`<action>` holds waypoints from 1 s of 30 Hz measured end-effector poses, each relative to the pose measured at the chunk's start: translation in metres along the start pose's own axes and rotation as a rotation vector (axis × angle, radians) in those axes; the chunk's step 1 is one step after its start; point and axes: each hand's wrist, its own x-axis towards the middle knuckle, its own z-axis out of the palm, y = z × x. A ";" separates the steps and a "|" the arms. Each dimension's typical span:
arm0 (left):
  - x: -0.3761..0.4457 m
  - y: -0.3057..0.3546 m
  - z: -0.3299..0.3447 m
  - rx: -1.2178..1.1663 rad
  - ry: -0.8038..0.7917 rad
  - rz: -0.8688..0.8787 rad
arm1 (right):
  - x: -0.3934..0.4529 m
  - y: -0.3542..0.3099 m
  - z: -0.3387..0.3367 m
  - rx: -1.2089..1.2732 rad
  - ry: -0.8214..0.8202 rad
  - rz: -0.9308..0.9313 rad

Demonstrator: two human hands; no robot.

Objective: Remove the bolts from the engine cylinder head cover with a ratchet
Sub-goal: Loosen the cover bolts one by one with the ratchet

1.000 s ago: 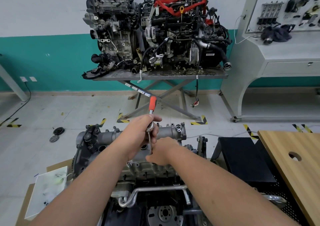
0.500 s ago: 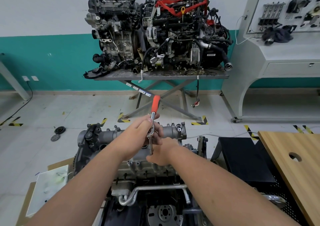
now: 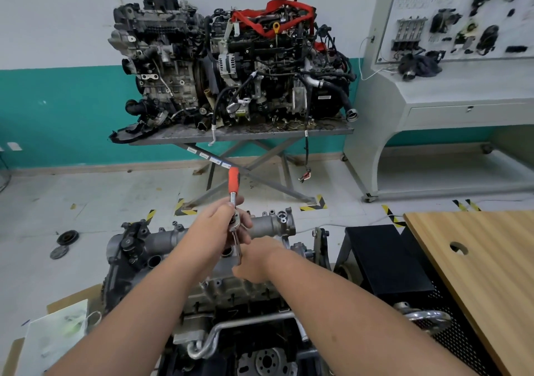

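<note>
Workshop floor (image 3: 72, 191) of pale tile, yellow-and-black tape marks here and there; teal band along the back wall. Against that wall, two large engines (image 3: 231, 66) on a grey scissor-lift surface (image 3: 242, 136), one laced with a red strap. At right, a white training console (image 3: 450, 92) with parts mounted on its panel. Wooden surface (image 3: 479, 263) with a round hole at lower right, black box (image 3: 381, 257) just beside it. Two dark discs (image 3: 65, 243) on the floor at left.

Front and centre, low: engine (image 3: 185, 260) with the cylinder head cover (image 3: 268, 225) on top, silver pipe across its near side. Above the cover, ratchet (image 3: 234, 202) nearly upright, orange grip free at the top, metal shaft running down toward the cover. Left hand (image 3: 222, 225) wrapped around the ratchet's head and neck, fingers curled tight. Right hand (image 3: 257, 260) lower, at the foot of the shaft, fingers turned away; closed on the extension or merely steadying it, cannot tell. Bolts themselves hidden beneath the hands.
</note>
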 end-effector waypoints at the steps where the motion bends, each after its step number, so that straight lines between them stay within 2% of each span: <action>1: 0.002 0.005 -0.002 0.008 0.008 -0.033 | 0.000 -0.001 0.000 0.013 0.002 0.021; 4: 0.007 0.019 -0.007 0.091 -0.002 -0.151 | 0.002 -0.007 -0.001 0.021 -0.010 0.079; 7: 0.007 0.030 -0.011 0.425 -0.072 -0.107 | -0.001 -0.012 -0.004 0.001 -0.040 0.104; 13: 0.007 0.041 -0.012 1.361 -0.098 0.322 | -0.003 -0.019 -0.007 0.039 -0.036 0.135; 15: 0.004 0.032 -0.014 1.537 -0.055 0.569 | -0.002 -0.019 -0.006 0.011 -0.002 0.163; 16: 0.000 0.027 -0.015 1.545 -0.009 0.708 | -0.004 -0.017 -0.002 -0.010 0.023 0.170; 18: -0.005 0.014 -0.016 1.394 0.108 0.953 | -0.008 -0.012 0.005 0.080 0.044 0.075; 19: -0.006 0.008 -0.016 1.330 0.171 0.994 | -0.012 -0.012 0.006 0.235 0.160 -0.015; 20: -0.011 0.001 -0.013 1.281 0.221 0.963 | -0.017 -0.021 0.004 0.451 0.267 -0.009; 21: -0.015 -0.008 -0.010 1.234 0.261 0.909 | -0.013 -0.023 0.003 0.705 0.232 -0.001; 22: -0.017 -0.013 -0.007 1.157 0.280 0.856 | -0.007 -0.017 0.001 0.613 0.256 0.031; 23: -0.018 -0.021 -0.007 1.036 0.291 0.791 | -0.002 -0.012 0.001 0.375 0.223 0.025; 24: -0.016 -0.023 -0.004 0.871 0.277 0.706 | 0.002 -0.012 -0.002 0.272 0.090 0.025; 26: -0.015 -0.028 0.004 0.356 0.247 0.482 | 0.005 -0.013 -0.003 0.045 -0.029 0.039; 28: -0.010 -0.027 0.019 -0.175 0.285 0.134 | 0.003 -0.014 -0.001 0.004 -0.071 0.074; 30: -0.010 -0.028 0.024 -0.341 0.270 0.018 | 0.001 -0.012 -0.001 0.025 -0.028 0.095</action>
